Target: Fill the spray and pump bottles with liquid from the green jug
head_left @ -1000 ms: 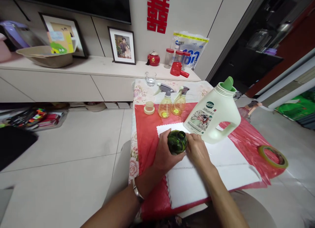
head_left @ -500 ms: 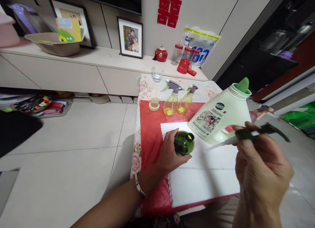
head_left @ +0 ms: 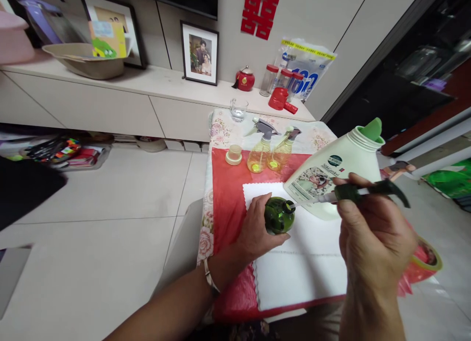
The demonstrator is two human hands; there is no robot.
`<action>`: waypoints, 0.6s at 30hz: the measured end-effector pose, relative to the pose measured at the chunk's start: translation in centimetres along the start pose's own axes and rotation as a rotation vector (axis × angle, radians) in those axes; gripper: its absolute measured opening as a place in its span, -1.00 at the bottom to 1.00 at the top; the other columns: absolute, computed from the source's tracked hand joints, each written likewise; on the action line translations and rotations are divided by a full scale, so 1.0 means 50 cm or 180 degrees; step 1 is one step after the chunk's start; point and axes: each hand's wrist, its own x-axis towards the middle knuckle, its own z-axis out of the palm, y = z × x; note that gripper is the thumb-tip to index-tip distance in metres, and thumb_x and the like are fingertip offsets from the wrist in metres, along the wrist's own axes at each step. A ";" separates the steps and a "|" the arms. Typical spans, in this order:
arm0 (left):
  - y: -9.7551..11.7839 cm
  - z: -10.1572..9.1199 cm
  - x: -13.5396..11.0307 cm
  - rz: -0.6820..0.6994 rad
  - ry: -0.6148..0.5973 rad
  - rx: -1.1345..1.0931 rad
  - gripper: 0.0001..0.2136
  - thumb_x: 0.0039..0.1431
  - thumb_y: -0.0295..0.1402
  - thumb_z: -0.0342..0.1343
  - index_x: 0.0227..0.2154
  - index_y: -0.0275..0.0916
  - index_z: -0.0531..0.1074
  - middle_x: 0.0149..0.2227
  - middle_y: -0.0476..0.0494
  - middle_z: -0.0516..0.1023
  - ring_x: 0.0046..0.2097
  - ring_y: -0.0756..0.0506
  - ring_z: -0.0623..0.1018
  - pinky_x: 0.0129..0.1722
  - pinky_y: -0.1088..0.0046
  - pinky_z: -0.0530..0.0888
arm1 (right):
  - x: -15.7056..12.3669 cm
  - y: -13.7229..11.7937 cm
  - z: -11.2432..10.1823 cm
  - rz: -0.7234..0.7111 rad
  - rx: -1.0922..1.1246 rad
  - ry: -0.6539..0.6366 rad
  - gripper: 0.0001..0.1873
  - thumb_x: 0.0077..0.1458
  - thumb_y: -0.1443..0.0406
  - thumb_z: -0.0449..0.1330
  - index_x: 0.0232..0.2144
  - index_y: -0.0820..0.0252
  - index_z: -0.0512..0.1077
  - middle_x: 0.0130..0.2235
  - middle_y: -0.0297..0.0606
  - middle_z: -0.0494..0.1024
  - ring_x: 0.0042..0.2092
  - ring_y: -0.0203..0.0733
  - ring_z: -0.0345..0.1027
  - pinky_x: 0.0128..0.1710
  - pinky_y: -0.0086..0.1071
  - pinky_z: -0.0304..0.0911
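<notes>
Our left hand [head_left: 257, 228] wraps the green bottle [head_left: 277, 216], upright on the white mat [head_left: 305, 277]; our right hand [head_left: 375, 238] pinches the pump head [head_left: 371, 190] at its collar; half a second ago its dip tube hung clear to the right, now the tip meets the bottle's open mouth, so we judge it aligned; the detergent jug [head_left: 342, 159] stands just behind.
</notes>
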 end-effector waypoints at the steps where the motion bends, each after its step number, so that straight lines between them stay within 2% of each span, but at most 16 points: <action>1: 0.001 0.000 0.000 0.0004 0.0003 -0.0005 -0.04 -0.27 -0.42 0.48 0.22 -0.12 0.10 0.16 -0.26 0.32 0.23 -0.35 0.39 0.25 -0.10 0.37 | -0.004 0.007 -0.002 0.0089 -0.0046 -0.0170 -0.64 0.15 0.33 0.36 0.01 0.24 0.50 0.10 -0.10 0.38 0.09 -0.08 0.38 0.15 -0.16 0.38; 4: 0.002 0.000 0.002 0.0048 0.0031 0.0003 -0.06 -0.27 -0.43 0.47 0.21 -0.13 0.12 0.14 -0.26 0.34 0.21 -0.35 0.40 0.23 -0.08 0.39 | -0.025 0.041 -0.007 0.0438 -0.0276 -0.0637 -0.65 0.20 0.25 0.35 0.00 0.25 0.46 0.12 -0.10 0.36 0.08 -0.12 0.38 0.14 -0.20 0.39; 8: 0.001 0.002 0.003 0.0109 0.0046 0.0057 -0.10 -0.26 -0.44 0.44 0.19 -0.12 0.13 0.11 -0.23 0.36 0.17 -0.33 0.42 0.19 -0.05 0.43 | -0.052 0.085 -0.005 0.0752 -0.0668 -0.0964 -0.58 0.22 0.11 0.32 -0.01 0.28 0.46 0.08 -0.10 0.40 0.06 -0.15 0.38 0.08 -0.29 0.42; 13: 0.000 0.002 0.002 0.0104 0.0035 0.0044 -0.07 -0.25 -0.44 0.43 0.22 -0.14 0.08 0.12 -0.25 0.35 0.17 -0.34 0.42 0.19 -0.06 0.42 | -0.064 0.104 0.000 0.0797 -0.0807 -0.1138 -0.58 0.27 0.08 0.26 0.03 0.25 0.47 0.07 -0.15 0.41 0.05 -0.19 0.39 0.04 -0.37 0.42; 18: -0.001 0.003 0.002 0.0188 0.0043 0.0060 -0.08 -0.23 -0.41 0.43 0.22 -0.16 0.07 0.12 -0.28 0.34 0.17 -0.35 0.40 0.17 -0.07 0.42 | -0.068 0.105 -0.003 0.0655 -0.0890 -0.1246 -0.64 0.25 0.10 0.29 -0.01 0.19 0.52 0.07 -0.21 0.42 0.07 -0.19 0.37 0.13 -0.34 0.35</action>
